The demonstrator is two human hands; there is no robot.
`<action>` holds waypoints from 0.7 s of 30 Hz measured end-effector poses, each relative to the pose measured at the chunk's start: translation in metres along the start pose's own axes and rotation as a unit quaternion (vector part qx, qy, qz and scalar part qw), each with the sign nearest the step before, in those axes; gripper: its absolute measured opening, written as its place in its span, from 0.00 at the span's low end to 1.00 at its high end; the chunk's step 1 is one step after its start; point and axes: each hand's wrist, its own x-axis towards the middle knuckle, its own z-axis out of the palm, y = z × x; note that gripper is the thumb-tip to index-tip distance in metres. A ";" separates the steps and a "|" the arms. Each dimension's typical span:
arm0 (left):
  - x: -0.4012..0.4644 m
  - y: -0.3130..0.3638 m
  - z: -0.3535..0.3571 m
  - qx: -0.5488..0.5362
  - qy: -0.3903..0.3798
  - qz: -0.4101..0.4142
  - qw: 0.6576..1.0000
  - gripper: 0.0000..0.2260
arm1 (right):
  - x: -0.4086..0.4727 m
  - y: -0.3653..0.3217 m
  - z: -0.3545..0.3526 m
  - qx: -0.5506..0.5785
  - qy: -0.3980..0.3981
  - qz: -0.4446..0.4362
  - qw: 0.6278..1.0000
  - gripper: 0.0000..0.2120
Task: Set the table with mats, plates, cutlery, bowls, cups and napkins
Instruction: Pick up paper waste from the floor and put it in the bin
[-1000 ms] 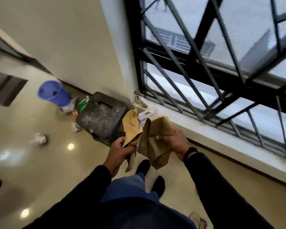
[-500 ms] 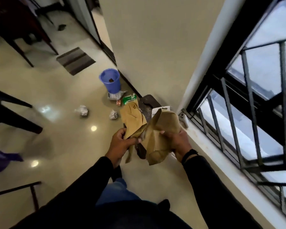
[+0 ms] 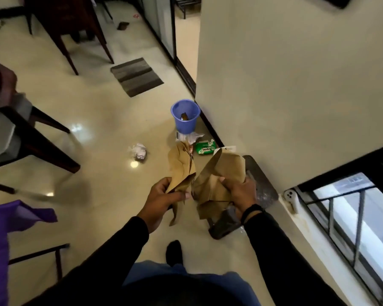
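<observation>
Glossy cream floor (image 3: pixel 80 102) spreads beyond both hands: left hand (image 3: pixel 164 196) and right hand (image 3: pixel 239 193) each grip crumpled brown paper napkins (image 3: pixel 217 173); no table setting shows, so laying seems undone.

Glossy cream floor (image 3: pixel 93 111), barred window (image 3: pixel 349 217)

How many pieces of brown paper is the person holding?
2: one piece gripped in the left hand, brown paper; the other bunched in the right hand, second piece. They may join behind the hands.
</observation>
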 end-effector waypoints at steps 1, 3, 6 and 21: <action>0.008 0.007 -0.011 -0.002 0.004 0.002 1.000 0.23 | 0.005 -0.005 0.015 0.006 0.004 0.002 1.000 0.11; 0.025 0.022 -0.030 -0.015 0.016 0.007 1.000 0.24 | 0.015 -0.014 0.046 0.021 0.003 0.008 1.000 0.10; 0.053 0.040 -0.053 -0.026 0.027 0.022 0.999 0.25 | 0.033 -0.029 0.087 0.014 -0.006 0.019 1.000 0.10; 0.241 0.175 -0.120 0.118 0.063 0.052 0.990 0.38 | 0.186 -0.143 0.251 -0.069 -0.091 0.001 0.993 0.09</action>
